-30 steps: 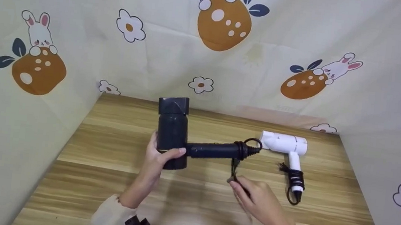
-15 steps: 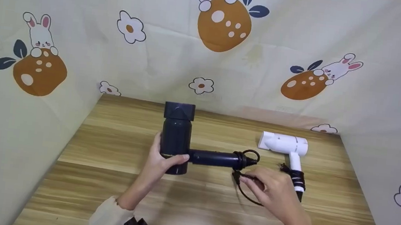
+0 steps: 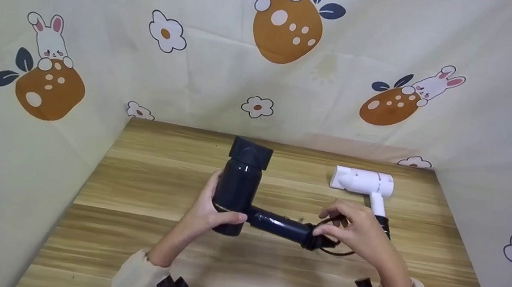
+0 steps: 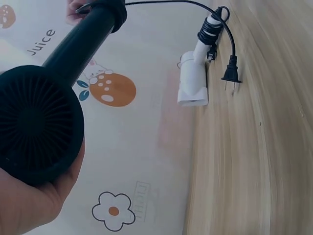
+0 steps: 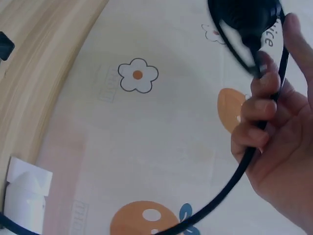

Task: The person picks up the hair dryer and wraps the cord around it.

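Note:
A dark hair dryer (image 3: 238,184) is held above the table, nozzle toward the back, its handle (image 3: 280,225) slanting down to the right. My left hand (image 3: 203,211) grips the rear of its barrel, the thumb across the near side. In the left wrist view the round intake grille (image 4: 36,122) faces the camera. At the handle's end my right hand (image 3: 359,228) holds the black cord (image 5: 215,200), with fingers curled round it in the right wrist view. Several turns of cord wrap the handle's end. The two-pin plug (image 4: 231,71) hangs loose in the left wrist view.
A white hair dryer (image 3: 361,181) lies on the wooden table (image 3: 148,175) at the right, black cord wound round its handle (image 4: 209,32). The right hand partly hides it in the head view. Printed fabric (image 3: 206,76) encloses the table's back and sides.
The dark hair dryer has shifted right and turned, so its handle end sits lower. My right hand has moved from the plug area up to the cord at the handle's end.

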`<state>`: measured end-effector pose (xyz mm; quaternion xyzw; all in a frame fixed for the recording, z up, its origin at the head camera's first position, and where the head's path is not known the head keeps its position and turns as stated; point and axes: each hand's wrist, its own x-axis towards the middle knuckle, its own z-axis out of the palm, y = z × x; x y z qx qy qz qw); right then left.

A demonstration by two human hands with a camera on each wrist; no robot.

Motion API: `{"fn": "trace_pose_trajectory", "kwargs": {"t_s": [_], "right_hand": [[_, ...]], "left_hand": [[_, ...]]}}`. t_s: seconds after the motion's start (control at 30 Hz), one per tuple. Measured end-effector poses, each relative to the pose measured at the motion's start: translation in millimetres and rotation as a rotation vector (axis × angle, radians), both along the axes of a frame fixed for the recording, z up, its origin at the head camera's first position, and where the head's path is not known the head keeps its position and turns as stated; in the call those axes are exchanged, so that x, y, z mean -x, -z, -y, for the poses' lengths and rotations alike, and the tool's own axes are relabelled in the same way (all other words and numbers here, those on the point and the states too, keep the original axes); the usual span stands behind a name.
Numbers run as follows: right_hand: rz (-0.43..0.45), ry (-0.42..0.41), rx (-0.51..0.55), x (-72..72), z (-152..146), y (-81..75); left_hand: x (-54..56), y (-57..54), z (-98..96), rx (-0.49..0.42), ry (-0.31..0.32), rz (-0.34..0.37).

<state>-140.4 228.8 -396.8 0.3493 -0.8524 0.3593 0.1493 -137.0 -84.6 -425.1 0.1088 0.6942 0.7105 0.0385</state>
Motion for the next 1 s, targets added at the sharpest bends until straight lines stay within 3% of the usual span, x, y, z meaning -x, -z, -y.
{"fn": "trace_pose_trajectory", "kwargs": {"t_s": [0.1,0.17,0.4,0.47,0.6,0.73,0.9,1.0], "right_hand": [[0.112,-0.076,0.053,1.0,-4,0.2],[0.132,-0.092,0.102,2.6,-6,1.5],[0.013,0.071,0.193,13.7,2,17.9],[0.007,0.111,0.208,14.6,8,23.1],[-0.022,0.172,0.208,16.2,20,33.5],[0.006,0.205,0.185,13.5,32,46.5],[0.084,0.214,0.163,4.2,46,60.6],[0.058,0.269,0.106,-0.7,49,64.6]], "left_hand": [[-1.1,-0.6,1.6,-0.02,0.046,0.016],[-2.0,-1.3,2.5,-0.036,0.077,0.027],[-12.0,-7.9,-1.1,-0.091,0.3,-0.016],[-13.2,-10.5,-3.7,-0.103,0.328,-0.027],[-12.6,-14.0,-6.9,-0.156,0.295,0.0],[-11.8,-13.9,-8.1,-0.233,0.237,0.046],[-9.7,-11.4,-9.0,-0.31,0.105,0.084],[-7.7,-9.7,-9.6,-0.326,0.003,0.104]]}}
